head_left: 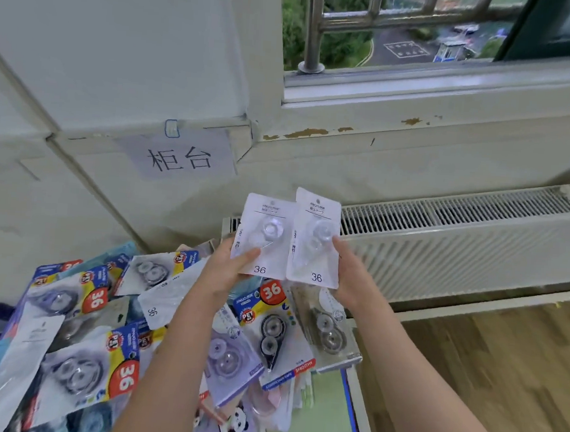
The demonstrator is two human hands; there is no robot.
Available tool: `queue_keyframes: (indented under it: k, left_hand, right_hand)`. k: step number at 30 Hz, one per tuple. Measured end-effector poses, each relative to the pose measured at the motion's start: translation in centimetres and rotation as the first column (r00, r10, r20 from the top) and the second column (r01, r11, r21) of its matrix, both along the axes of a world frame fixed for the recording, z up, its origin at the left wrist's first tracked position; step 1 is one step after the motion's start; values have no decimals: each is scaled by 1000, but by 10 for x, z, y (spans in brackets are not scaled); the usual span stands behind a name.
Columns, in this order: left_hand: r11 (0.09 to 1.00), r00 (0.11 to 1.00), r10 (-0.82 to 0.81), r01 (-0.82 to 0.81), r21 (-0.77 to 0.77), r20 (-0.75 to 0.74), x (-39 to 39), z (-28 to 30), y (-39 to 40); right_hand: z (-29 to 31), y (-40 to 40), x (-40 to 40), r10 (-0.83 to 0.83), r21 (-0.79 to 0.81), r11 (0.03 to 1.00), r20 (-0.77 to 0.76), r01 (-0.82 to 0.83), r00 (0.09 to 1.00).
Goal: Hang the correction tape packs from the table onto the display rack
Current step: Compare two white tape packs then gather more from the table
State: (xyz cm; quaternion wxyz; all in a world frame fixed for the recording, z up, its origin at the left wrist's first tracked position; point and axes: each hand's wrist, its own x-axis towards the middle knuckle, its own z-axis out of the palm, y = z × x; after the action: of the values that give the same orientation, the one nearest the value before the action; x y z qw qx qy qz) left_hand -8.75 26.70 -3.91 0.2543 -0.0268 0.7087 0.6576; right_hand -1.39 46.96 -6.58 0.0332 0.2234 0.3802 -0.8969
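Above the heap of packs (101,321), left hand (225,272) and right hand (350,274) each pinch 1 white pack, left pack (263,238) touching right pack (315,238).

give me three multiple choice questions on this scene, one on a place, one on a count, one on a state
1. Where does the radiator sit?
A. below the window sill
B. on the table
C. above the paper sign

2. How many packs are held up in the hands?
A. one
B. two
C. four

3. How is the right hand engaged?
A. hanging idle
B. flat on the table
C. gripping a pack

Answers:
1 A, it runs along the wall under the sill.
2 B, the left hand holds the left pack and the right hand holds the right pack.
3 C, its thumb lies across the pack's front.
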Motion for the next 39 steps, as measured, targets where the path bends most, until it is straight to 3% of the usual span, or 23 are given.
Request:
queue_keyframes:
  k: [5, 9, 15, 19, 26, 32, 39]
  left_hand:
    - [981, 996, -80, 86, 176, -41, 45, 23, -9]
    - [947, 979, -184, 201, 251, -92, 85, 35, 5]
    - [813, 886, -441, 461, 355, -140, 164, 67, 79]
    - [621, 731, -646, 671, 406, -220, 244, 100, 128]
    - [299, 446, -862, 830, 470, -240, 417, 135, 167]
    - [17, 162, -950, 880, 474, -268, 614, 141, 162]
    - [-222, -93, -957, 846, 485, -276, 820, 147, 138]
  right_hand:
    - [18, -20, 62, -80, 57, 994, -175, 91, 981]
    - [46, -20, 128, -274, 87, 949, -254, 304, 928]
    - [102, 1, 263, -613, 236, 697, -292, 677, 734]
    - [134, 5, 359, -774, 240, 461, -363, 854, 519]
    - [165, -26, 552, -891, 252, 35, -430, 967, 145]
    - [174, -96, 740, -893, 325, -300, -426, 897, -145]
    - [183, -182, 921, -797, 344, -574, -441, 743, -413]
